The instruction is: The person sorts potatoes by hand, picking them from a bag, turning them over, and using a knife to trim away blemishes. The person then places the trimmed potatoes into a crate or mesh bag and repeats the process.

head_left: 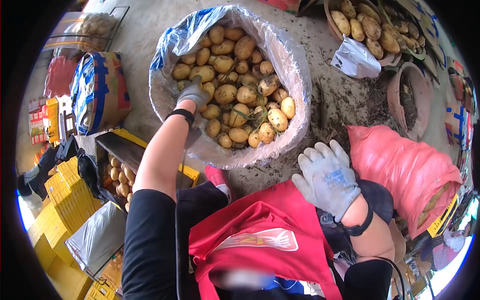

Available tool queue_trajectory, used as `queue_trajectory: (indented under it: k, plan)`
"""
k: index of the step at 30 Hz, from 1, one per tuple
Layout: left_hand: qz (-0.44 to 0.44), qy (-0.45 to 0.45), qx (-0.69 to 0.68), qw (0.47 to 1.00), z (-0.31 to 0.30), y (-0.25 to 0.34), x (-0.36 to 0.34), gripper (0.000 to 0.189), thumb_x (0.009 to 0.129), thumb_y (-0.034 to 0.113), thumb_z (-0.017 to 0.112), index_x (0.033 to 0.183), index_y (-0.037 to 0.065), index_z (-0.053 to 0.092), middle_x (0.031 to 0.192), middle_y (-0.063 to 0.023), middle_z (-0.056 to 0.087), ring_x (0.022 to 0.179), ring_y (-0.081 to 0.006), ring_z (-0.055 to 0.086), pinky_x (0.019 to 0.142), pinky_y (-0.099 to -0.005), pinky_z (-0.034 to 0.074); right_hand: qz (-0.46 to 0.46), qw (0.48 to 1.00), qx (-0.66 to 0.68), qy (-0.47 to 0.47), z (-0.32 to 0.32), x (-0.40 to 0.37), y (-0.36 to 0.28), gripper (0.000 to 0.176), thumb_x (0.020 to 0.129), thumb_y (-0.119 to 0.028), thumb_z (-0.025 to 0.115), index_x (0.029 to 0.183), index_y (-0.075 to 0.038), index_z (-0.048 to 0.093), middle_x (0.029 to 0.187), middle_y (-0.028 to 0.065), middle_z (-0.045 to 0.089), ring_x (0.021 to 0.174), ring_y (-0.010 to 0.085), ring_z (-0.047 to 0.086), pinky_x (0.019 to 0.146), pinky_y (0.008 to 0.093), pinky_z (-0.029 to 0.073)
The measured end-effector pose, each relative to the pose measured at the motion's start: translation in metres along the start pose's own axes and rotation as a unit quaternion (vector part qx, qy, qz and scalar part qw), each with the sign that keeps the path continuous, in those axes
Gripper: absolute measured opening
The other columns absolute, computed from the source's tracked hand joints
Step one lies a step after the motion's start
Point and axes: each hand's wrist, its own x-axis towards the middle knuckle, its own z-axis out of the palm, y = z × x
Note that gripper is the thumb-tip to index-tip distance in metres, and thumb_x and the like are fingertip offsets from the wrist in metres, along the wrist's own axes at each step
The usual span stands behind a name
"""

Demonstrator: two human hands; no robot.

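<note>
My left hand (194, 93), in a grey glove, reaches into a large basket lined with clear plastic (295, 65) and rests on the potatoes (240, 95) piled inside; its fingers curl over one, though whether they grip it I cannot tell. My right hand (327, 177), also gloved, lies flat with fingers spread on my knee, over a red apron (260, 225), and holds nothing.
A pink sack (405, 170) lies at the right. A basket of potatoes (370, 30) and an empty basket (412, 95) stand behind it. At the left are a yellow crate with potatoes (120, 172), stacked yellow crates (65, 200) and a cardboard box (100, 90). The concrete floor is dirty.
</note>
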Motion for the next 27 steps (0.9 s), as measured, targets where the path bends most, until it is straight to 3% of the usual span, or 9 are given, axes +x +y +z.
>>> queue_trajectory:
  k: [2, 6, 9, 11, 16, 22, 23, 26, 27]
  plan:
    - [-0.001, 0.01, 0.007, 1.0, 0.004, 0.0, 0.013, 0.071, 0.086, 0.039, 0.069, 0.146, 0.009, 0.049, 0.132, -0.0315, 0.062, 0.13, -0.0437, 0.059, 0.107, -0.0493, 0.049, 0.016, 0.998, -0.008, -0.052, -0.01, 0.007, 0.004, 0.045, 0.091, -0.04, 0.065, 0.119, -0.006, 0.07, 0.12, 0.0107, 0.068, 0.125, 0.0303, 0.057, 0.116, 0.0497, 0.033]
    - [-0.041, 0.101, -0.208, 0.972, -0.026, 0.007, 0.027, 0.063, 0.09, 0.037, 0.06, 0.144, 0.008, 0.05, 0.135, -0.0311, 0.062, 0.126, -0.0473, 0.06, 0.106, -0.0487, 0.048, 0.013, 1.0, 0.01, -0.025, -0.013, 0.016, 0.015, 0.048, 0.092, -0.04, 0.064, 0.124, -0.005, 0.069, 0.124, 0.0113, 0.068, 0.127, 0.0305, 0.056, 0.118, 0.0498, 0.032]
    - [0.039, 0.143, -0.187, 0.971, -0.043, 0.027, 0.041, 0.069, 0.09, 0.039, 0.061, 0.153, 0.017, 0.047, 0.14, -0.0291, 0.06, 0.134, -0.0437, 0.056, 0.112, -0.0446, 0.044, 0.022, 0.998, 0.025, -0.058, -0.013, 0.023, 0.019, 0.051, 0.092, -0.041, 0.064, 0.127, -0.004, 0.069, 0.127, 0.0118, 0.067, 0.128, 0.0309, 0.055, 0.118, 0.0501, 0.031]
    - [0.037, 0.107, -0.073, 0.991, -0.043, 0.044, 0.057, 0.08, 0.087, 0.035, 0.065, 0.159, 0.013, 0.037, 0.151, -0.0285, 0.05, 0.142, -0.042, 0.049, 0.116, -0.0441, 0.041, 0.005, 1.0, 0.022, 0.02, -0.007, 0.024, 0.021, 0.043, 0.089, -0.036, 0.068, 0.116, -0.004, 0.071, 0.11, 0.0126, 0.069, 0.116, 0.032, 0.06, 0.112, 0.0542, 0.036]
    - [0.06, 0.124, -0.04, 0.99, -0.045, 0.051, 0.093, 0.086, 0.082, 0.032, 0.072, 0.155, 0.002, 0.04, 0.155, -0.0271, 0.048, 0.144, -0.0402, 0.046, 0.12, -0.0426, 0.038, 0.016, 1.0, 0.017, 0.012, -0.007, 0.027, 0.021, 0.043, 0.089, -0.037, 0.068, 0.117, -0.004, 0.071, 0.11, 0.0126, 0.069, 0.117, 0.032, 0.06, 0.112, 0.0539, 0.035]
    - [0.093, -0.06, -0.097, 0.989, -0.065, 0.023, 0.095, 0.074, 0.083, 0.043, 0.074, 0.146, 0.007, 0.057, 0.141, -0.0217, 0.062, 0.131, -0.0323, 0.059, 0.112, -0.0385, 0.046, 0.018, 1.0, 0.003, -0.007, -0.008, 0.015, 0.01, 0.047, 0.09, -0.038, 0.066, 0.122, -0.004, 0.07, 0.116, 0.0123, 0.068, 0.121, 0.0309, 0.058, 0.115, 0.0513, 0.034]
    - [0.068, -0.079, -0.128, 0.986, -0.079, 0.037, 0.061, 0.067, 0.088, 0.042, 0.069, 0.145, 0.009, 0.057, 0.132, -0.019, 0.066, 0.113, -0.0297, 0.067, 0.1, -0.0408, 0.053, 0.023, 0.999, -0.002, -0.029, -0.009, 0.014, 0.007, 0.049, 0.091, -0.039, 0.065, 0.126, -0.004, 0.069, 0.124, 0.0124, 0.068, 0.125, 0.0306, 0.057, 0.117, 0.0501, 0.033]
    - [0.069, -0.076, -0.159, 0.982, -0.035, 0.016, 0.053, 0.061, 0.09, 0.042, 0.069, 0.141, 0.009, 0.061, 0.129, -0.0174, 0.068, 0.114, -0.0302, 0.066, 0.098, -0.0412, 0.054, 0.018, 1.0, -0.005, -0.018, -0.009, 0.007, -0.001, 0.049, 0.09, -0.039, 0.066, 0.124, -0.004, 0.069, 0.12, 0.0124, 0.069, 0.123, 0.0308, 0.058, 0.116, 0.0491, 0.034]
    - [0.057, -0.138, -0.281, 0.948, -0.032, 0.015, 0.032, 0.057, 0.093, 0.037, 0.067, 0.143, 0.011, 0.058, 0.125, -0.0146, 0.069, 0.114, -0.0284, 0.066, 0.095, -0.039, 0.055, 0.018, 1.0, -0.009, -0.014, -0.01, 0.005, -0.004, 0.049, 0.09, -0.039, 0.066, 0.124, -0.004, 0.069, 0.12, 0.0124, 0.069, 0.123, 0.0308, 0.058, 0.116, 0.0491, 0.034]
